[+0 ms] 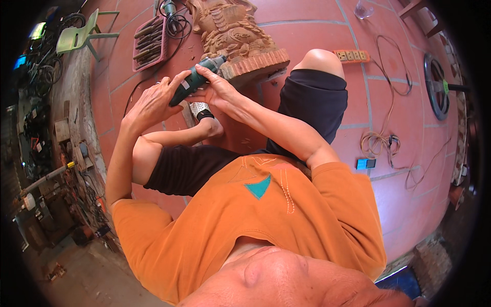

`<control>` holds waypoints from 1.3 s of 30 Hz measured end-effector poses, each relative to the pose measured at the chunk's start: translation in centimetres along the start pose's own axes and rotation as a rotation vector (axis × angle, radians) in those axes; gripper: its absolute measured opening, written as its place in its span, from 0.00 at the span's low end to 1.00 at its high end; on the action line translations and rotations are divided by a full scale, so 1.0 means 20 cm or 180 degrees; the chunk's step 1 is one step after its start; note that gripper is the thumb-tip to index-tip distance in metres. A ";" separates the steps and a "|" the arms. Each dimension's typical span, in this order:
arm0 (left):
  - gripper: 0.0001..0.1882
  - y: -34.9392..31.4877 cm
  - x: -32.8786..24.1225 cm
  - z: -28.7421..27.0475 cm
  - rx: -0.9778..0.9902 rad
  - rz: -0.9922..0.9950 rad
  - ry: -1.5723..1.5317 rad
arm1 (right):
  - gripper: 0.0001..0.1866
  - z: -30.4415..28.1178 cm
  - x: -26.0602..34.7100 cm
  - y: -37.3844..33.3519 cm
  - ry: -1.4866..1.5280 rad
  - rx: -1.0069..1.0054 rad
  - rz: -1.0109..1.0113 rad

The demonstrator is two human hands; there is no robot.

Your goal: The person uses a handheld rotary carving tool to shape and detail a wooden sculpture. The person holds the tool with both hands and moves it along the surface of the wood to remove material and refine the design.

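Observation:
Both my hands hold a green die grinder [193, 81], tilted with its dark metal front end up toward the right. My left hand [155, 102] grips its rear, thumb along the top. From the other side my right hand [219, 89] closes on the body, its thumb over the top and fingers beneath. Just beyond the tool's front end stands a carved wooden sculpture [230, 33] on a thick wooden base [258, 65]. A dark cord [134, 92] runs near my left hand. Whether a bit sits in the grinder cannot be made out.
A pink basket [135, 60] of carving chisels lies at the far left, near another green power tool [168, 7] and a green chair [76, 40]. Rightward are an orange power strip [352, 56], coiled cable [376, 140], a blue-screened phone [365, 163] and a dark ring-shaped wheel [428, 97].

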State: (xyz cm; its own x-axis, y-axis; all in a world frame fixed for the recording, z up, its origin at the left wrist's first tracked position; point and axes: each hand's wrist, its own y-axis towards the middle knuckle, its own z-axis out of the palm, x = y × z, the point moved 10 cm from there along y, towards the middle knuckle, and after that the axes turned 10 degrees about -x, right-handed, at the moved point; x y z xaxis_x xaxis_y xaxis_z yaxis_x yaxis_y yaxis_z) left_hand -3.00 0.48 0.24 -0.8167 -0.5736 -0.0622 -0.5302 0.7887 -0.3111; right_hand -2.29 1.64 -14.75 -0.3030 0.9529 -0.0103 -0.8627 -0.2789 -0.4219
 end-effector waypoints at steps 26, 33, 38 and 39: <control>0.45 0.15 0.14 -0.10 -0.0395 0.0080 0.0123 | 0.26 0.18 0.16 0.15 -0.0936 0.0058 -0.0149; 0.44 0.31 0.15 -0.08 -0.0172 0.0010 0.0192 | 0.27 0.14 0.28 0.26 -0.0734 0.0023 -0.0453; 0.44 0.38 0.15 -0.08 -0.0258 0.0096 0.0149 | 0.27 0.11 0.34 0.29 -0.0842 -0.0062 -0.0504; 0.43 0.39 0.14 -0.08 -0.0253 0.0089 0.0143 | 0.27 0.11 0.35 0.28 -0.0855 -0.0047 -0.0530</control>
State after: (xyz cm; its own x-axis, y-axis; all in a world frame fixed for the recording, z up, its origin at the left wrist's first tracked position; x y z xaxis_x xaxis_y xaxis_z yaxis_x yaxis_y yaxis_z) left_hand -9.83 5.34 -0.77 -0.8398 -0.5422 -0.0268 -0.5221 0.8203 -0.2335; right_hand -10.19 6.49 -15.21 -0.2560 0.9193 0.2990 -0.9040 -0.1181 -0.4108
